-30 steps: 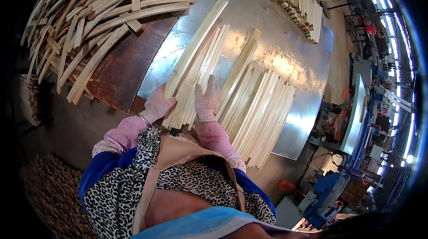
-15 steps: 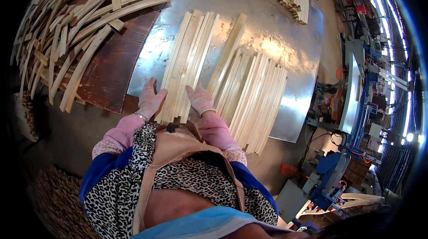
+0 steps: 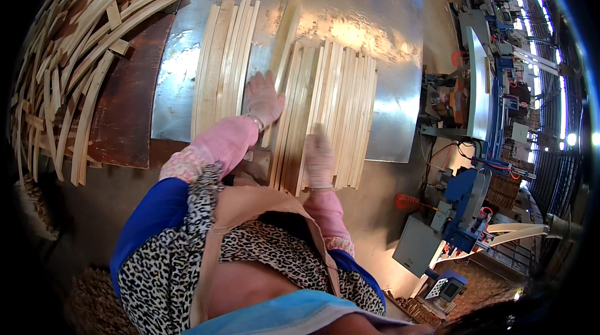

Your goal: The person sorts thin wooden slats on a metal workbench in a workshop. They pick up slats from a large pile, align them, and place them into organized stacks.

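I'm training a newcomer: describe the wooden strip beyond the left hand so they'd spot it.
On the metal tabletop, find the gap between two groups of pale strips. The wooden strip lies at its right edge, beyond the left hand; its far end juts past its right-hand neighbours.

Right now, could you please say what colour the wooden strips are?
The wooden strips are pale cream, best seen in the head view.

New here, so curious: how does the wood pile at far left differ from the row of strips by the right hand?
The pile is jumbled; the row lies side by side. The pile sits over a brown board; the row rests on a shiny metal table. Both are pale wood.
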### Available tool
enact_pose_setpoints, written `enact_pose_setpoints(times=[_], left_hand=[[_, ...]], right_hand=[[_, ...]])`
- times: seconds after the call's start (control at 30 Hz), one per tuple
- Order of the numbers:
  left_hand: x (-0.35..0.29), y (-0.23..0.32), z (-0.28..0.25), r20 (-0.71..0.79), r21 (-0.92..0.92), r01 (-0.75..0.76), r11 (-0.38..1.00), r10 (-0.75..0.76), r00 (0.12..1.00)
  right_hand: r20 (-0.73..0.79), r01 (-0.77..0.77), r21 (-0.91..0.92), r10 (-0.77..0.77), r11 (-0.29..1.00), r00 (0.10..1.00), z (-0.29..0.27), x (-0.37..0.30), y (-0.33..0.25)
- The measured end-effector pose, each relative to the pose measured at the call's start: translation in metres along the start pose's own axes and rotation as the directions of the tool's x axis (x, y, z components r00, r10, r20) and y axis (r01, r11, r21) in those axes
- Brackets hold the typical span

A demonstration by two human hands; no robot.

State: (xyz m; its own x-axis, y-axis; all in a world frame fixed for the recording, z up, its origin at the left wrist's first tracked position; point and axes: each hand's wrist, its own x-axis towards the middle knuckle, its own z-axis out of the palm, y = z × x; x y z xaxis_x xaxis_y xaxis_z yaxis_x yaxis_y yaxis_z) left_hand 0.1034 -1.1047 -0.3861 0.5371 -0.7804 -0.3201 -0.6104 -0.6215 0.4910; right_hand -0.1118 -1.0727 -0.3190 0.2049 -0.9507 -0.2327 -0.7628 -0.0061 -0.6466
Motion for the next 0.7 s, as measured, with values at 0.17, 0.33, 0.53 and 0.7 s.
enact_pose_setpoints(times=[0.17,0.33,0.53,0.7], left_hand=[[0.003,0.024,0.009,0.121,-0.287,0.085,0.954,-0.051,0.991],[0.003,0.021,0.015,0.184,-0.508,0.318,0.801,-0.260,0.948],[-0.093,-0.030,0.022,0.281,-0.251,-0.071,0.965,0.143,0.949],[-0.080,-0.023,0.038,0.318,-0.224,0.000,0.975,0.074,0.945]], right_hand=[[-0.466,-0.234,-0.155,0.137,0.960,0.874,-0.080,0.028,0.114],[-0.333,-0.468,-0.406,0.350,0.785,0.876,-0.111,0.055,0.129],[-0.066,-0.436,-0.018,0.434,0.900,0.898,-0.138,0.085,0.179],[-0.092,-0.380,-0.081,0.372,0.922,0.924,-0.130,0.098,0.183]])
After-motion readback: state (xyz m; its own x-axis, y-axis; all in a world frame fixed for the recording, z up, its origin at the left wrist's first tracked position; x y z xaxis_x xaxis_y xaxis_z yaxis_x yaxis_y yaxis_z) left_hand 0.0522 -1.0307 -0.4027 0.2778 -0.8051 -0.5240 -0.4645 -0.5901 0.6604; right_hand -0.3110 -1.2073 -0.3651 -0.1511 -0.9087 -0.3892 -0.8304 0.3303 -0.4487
